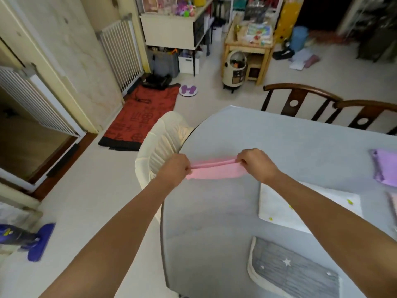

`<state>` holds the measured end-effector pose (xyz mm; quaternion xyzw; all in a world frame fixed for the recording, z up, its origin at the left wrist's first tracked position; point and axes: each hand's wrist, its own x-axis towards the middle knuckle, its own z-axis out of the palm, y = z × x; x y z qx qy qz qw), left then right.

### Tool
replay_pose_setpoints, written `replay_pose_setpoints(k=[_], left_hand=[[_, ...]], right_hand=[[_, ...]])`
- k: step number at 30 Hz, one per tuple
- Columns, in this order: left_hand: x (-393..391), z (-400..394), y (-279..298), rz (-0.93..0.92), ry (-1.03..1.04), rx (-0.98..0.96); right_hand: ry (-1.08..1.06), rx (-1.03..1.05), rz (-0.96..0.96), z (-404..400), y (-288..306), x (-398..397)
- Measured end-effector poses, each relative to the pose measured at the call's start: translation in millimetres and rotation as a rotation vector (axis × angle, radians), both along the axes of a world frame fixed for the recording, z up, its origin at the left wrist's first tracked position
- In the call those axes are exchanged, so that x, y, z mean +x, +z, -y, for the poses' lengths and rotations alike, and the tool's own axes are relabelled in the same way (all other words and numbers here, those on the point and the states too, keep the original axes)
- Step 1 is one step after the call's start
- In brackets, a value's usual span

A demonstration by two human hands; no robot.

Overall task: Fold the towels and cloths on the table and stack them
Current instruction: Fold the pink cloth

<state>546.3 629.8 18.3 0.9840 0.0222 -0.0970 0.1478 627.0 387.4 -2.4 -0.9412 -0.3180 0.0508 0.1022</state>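
Note:
A pink cloth is stretched between my two hands just above the grey table, near its left edge. My left hand pinches the cloth's left end. Its right end is pinched by my right hand. The top edge is folded over into a taut band. A white cloth with green dots lies flat under my right forearm. A grey cloth with white stars lies folded at the near edge. A purple cloth sits folded at the far right.
A cream chair is tucked against the table's left edge. Two dark wooden chairs stand at the far side. A pale pink cloth edge shows at the right border. A red mat and a purple mop lie on the floor.

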Motion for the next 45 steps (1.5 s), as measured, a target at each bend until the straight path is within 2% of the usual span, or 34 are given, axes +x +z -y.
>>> replay_pose_setpoints(k=[3, 7, 9, 11, 15, 18, 19, 22, 23, 25, 27, 29, 31, 33, 36, 40, 43, 45], left_hand=[[11.5, -1.7, 13.8, 0.109, 0.020, -0.065], [25.7, 5.3, 28.5, -0.077, 0.109, -0.171], [33.4, 6.1, 31.5, -0.167, 0.153, -0.183], [39.2, 6.5, 35.1, -0.152, 0.140, -0.152], [40.8, 10.8, 34.8, -0.082, -0.003, -0.105], [50.3, 1.2, 26.6, -0.080, -0.115, -0.128], [53.1, -1.8, 26.3, -0.068, -0.126, -0.162], [63.8, -5.4, 30.7, 0.024, -0.076, -0.305], [67.2, -5.7, 34.3, 0.047, -0.066, -0.350], [69.6, -6.7, 42.2, -0.015, -0.126, -0.397], [68.2, -9.5, 46.9, -0.218, -0.242, -0.393], [65.6, -14.5, 44.9, -0.442, -0.308, -0.390], [67.5, -16.2, 36.8, -0.594, -0.212, -0.486], [73.1, -13.9, 27.4, -0.541, -0.205, -0.403], [85.1, -3.3, 17.1, -0.250, -0.253, -0.186], [107.1, 12.9, 10.3, 0.123, -0.136, 0.076], [117.8, 20.3, 14.3, 0.283, -0.092, 0.244], [119.0, 20.3, 13.3, 0.338, -0.110, 0.314]], right_hand=[[-0.080, 0.103, 0.066, 3.8, 13.5, 0.7], [-0.174, 0.242, 0.096, 10.1, 22.2, -0.7], [-0.153, 0.189, 0.017, 12.3, 23.0, 1.6], [-0.135, 0.100, -0.018, 11.9, 23.3, 1.8], [-0.262, -0.025, 0.137, 11.1, 22.7, 1.9], [-0.325, -0.018, 0.106, 10.3, 15.9, 5.9], [-0.329, -0.001, 0.081, 10.2, 15.4, 8.2], [-0.407, 0.249, 0.128, 11.1, 21.3, 20.5], [-0.415, 0.273, 0.097, 10.7, 26.8, 24.8], [-0.330, 0.127, -0.123, 9.5, 36.7, 31.9], [-0.237, -0.079, -0.405, 11.4, 46.7, 33.6], [-0.200, -0.179, -0.616, 16.2, 54.6, 33.6], [-0.199, -0.193, -0.753, 18.8, 57.2, 34.4], [-0.253, -0.117, -0.797, 17.4, 52.5, 37.3], [-0.292, -0.075, -0.563, 12.8, 35.5, 51.1], [-0.430, 0.094, -0.136, 7.4, 18.0, 72.8], [-0.441, 0.185, 0.122, -1.1, 24.5, 79.3], [-0.432, 0.239, 0.199, -3.3, 26.6, 79.6]])
